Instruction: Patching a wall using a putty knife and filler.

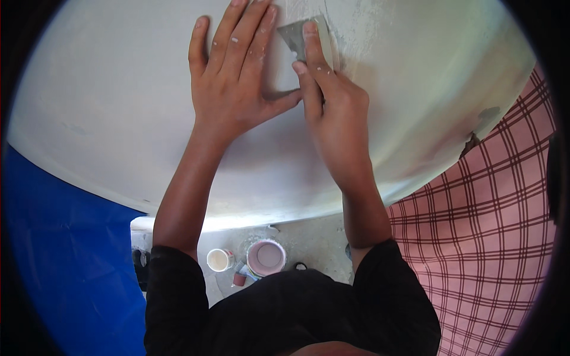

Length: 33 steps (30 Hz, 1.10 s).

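In the head view, a putty knife (292,37) is gripped in the right hand (341,104) and is held against a large, curved white panel (119,89), near the top edge of the view. Its flat grey metal blade is flared toward the left, with a paler band seen along the right side; small whitish flecks are shown on the metal. The index finger is laid along the blade, and the handle is hidden by the hand. The left hand (231,77) is spread on the panel just left of the knife, fingers extended and nothing grasped. Both hands are dotted with whitish specks. Whitish, uneven streaks are seen on the panel beside the blade. On the floor below, reddish marks, too small to be read, are carried by a white tub (230,255), placed beside a round pinkish bucket (279,256).
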Tool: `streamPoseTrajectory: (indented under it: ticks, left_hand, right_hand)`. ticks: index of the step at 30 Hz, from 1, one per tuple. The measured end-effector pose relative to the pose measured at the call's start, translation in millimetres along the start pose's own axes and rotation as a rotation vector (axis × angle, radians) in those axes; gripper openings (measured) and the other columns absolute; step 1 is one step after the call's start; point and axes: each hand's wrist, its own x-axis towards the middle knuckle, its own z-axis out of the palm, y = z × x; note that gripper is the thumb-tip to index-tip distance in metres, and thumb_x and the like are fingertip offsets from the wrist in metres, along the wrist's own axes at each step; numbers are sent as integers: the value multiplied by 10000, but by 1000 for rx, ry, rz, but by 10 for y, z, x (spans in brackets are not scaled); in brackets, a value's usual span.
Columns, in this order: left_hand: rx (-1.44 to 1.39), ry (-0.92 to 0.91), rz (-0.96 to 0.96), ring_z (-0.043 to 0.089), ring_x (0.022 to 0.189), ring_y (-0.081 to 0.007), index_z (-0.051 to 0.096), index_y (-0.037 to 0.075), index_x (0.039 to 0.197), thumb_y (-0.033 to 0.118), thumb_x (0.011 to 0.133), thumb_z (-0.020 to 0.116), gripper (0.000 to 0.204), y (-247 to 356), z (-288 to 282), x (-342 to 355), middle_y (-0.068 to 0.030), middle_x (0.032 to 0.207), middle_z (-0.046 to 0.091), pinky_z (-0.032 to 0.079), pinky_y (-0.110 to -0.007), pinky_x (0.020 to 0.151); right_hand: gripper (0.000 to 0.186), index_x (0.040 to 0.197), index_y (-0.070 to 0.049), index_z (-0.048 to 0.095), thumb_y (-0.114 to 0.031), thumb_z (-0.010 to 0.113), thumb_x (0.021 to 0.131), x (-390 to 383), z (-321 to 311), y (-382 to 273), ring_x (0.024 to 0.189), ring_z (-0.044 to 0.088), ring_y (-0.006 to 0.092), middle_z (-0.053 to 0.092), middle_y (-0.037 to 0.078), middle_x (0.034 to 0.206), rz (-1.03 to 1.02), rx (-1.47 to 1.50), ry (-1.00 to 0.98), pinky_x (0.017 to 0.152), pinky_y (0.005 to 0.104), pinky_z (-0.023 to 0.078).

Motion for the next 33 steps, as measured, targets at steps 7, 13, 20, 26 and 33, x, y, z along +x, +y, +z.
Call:
streamPoseTrajectory:
  ticks: [7, 13, 20, 26, 33]
  left_hand:
    - [378, 222, 226, 333, 1530, -305, 396, 20, 1542, 746, 819, 687, 1065, -261, 239, -139, -168, 1583, 427, 134, -587, 1271]
    - [-115, -23, -37, 333, 1528, -312, 395, 19, 1542, 761, 822, 675, 1072, -25, 61, -171, -170, 1586, 423, 128, -599, 1267]
    - [28, 28, 12, 330, 1530, -313, 392, 19, 1545, 755, 813, 685, 1079, -66, 104, -218, -169, 1588, 425, 129, -595, 1268]
    - [456, -252, -29, 331, 1530, -314, 397, 17, 1542, 773, 826, 657, 1073, 313, -237, 117, -172, 1591, 420, 126, -597, 1268]
    - [-5, -1, -9, 331, 1530, -316, 393, 19, 1543, 789, 828, 642, 1080, 94, -95, 14, -176, 1589, 419, 127, -601, 1267]
  right_hand:
    - [527, 1506, -151, 545, -111, 666, 995, -100, -21, 44, 738, 680, 379, 681, 241, 859, 51, -13, -47, 714, 415, 558]
    - [508, 1490, -124, 564, -82, 673, 996, -132, 27, 71, 615, 491, 169, 598, 172, 741, 32, -16, 16, 653, 264, 497]
    - [467, 1462, -91, 589, -84, 664, 1001, -163, 43, 141, 614, 551, 185, 640, 195, 778, -41, -33, 19, 657, 284, 513]
    - [528, 1500, -136, 550, -92, 670, 988, -157, -7, 50, 741, 696, 368, 696, 234, 858, 15, 0, 13, 703, 411, 562]
    - [433, 1432, -54, 606, -82, 658, 1003, -174, 6, -45, 626, 573, 198, 711, 191, 910, -3, 30, 5, 666, 294, 517]
